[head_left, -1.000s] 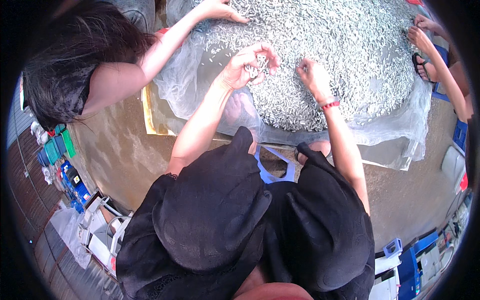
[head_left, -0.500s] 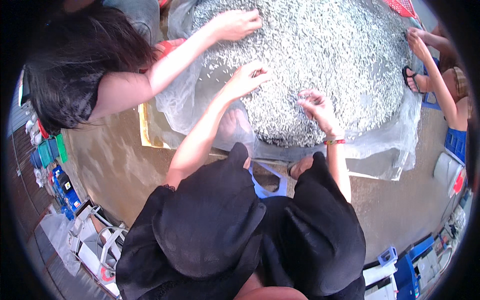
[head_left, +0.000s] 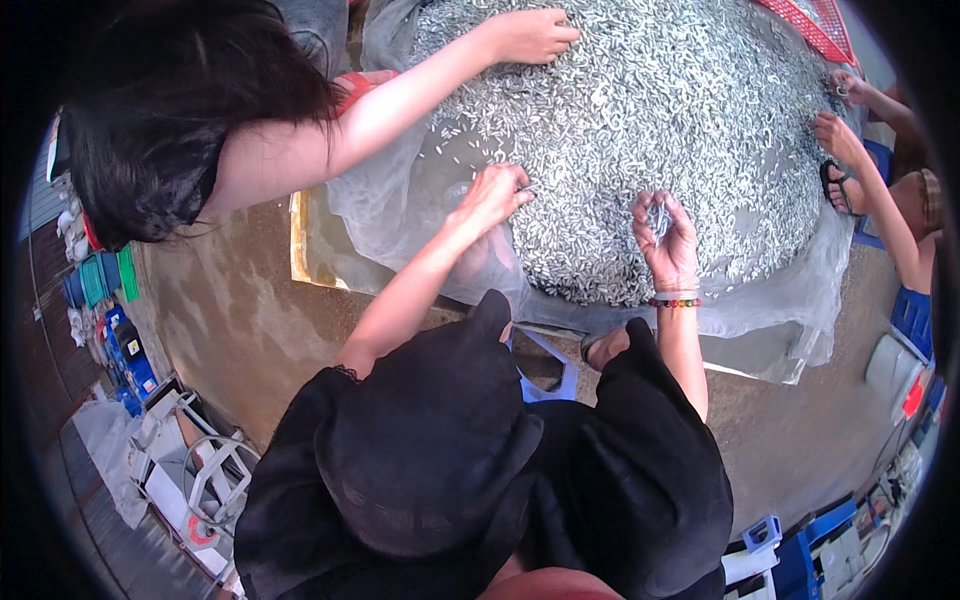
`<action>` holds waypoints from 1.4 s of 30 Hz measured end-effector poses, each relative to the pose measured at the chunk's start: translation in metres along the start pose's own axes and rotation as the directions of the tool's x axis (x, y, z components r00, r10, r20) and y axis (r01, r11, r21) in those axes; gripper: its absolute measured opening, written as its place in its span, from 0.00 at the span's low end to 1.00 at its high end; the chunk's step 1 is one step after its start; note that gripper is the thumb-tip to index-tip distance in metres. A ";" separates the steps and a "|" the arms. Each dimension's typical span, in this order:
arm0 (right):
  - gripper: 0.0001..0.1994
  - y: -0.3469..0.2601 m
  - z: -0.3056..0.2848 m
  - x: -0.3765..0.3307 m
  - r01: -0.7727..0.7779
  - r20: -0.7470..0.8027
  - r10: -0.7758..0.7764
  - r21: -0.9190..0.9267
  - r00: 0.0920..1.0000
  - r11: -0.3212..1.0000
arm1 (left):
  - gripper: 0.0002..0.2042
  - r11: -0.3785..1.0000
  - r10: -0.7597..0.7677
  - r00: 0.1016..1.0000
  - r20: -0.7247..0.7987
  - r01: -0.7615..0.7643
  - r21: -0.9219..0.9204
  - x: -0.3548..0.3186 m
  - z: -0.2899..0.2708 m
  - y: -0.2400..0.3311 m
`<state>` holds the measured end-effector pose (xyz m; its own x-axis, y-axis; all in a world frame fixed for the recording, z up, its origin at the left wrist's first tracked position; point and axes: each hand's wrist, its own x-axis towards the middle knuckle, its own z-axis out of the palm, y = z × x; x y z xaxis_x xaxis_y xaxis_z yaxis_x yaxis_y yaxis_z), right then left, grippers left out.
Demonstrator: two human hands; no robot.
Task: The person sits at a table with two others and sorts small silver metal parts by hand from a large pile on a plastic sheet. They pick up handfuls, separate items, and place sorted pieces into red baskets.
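Note:
A broad heap of small silvery fish (head_left: pixel 660 110) lies on a pale mesh net (head_left: pixel 400 215). My left hand (head_left: pixel 495 195) rests at the heap's near edge, its fingers curled and pinched on a few fish. Turned palm up over the near side of the heap, my right hand (head_left: pixel 665 235) is cupped around several small fish; a beaded bracelet (head_left: pixel 673 302) circles that wrist. Both my forearms reach out from black sleeves.
A person with dark hair (head_left: pixel 180 110) at the left reaches one hand (head_left: pixel 530 35) into the heap. Another person's hands (head_left: pixel 838 135) work at the right edge. A red mesh tray (head_left: pixel 815 25) lies at the far right, and blue crates (head_left: pixel 110 340) stand at the left.
My right hand has turned from palm down to palm up with fish in it. My left hand has drawn back to the heap's near edge. The dark-haired person's hand stays on the heap.

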<state>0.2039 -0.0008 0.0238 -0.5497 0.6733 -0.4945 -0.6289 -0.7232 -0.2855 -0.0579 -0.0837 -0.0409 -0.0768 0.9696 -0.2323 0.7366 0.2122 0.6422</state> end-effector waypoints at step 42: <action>0.04 0.097 -0.006 0.062 0.301 0.332 0.100 -0.636 0.938 -0.711 | 0.09 0.027 0.060 0.980 0.188 0.187 -0.982 -0.015 -0.086 0.023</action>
<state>0.1123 -0.0298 -0.0398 -0.7610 0.6104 -0.2197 0.6313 0.6187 -0.4675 -0.0975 -0.0827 0.0399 0.0956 0.9404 -0.3262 -0.6540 0.3064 0.6917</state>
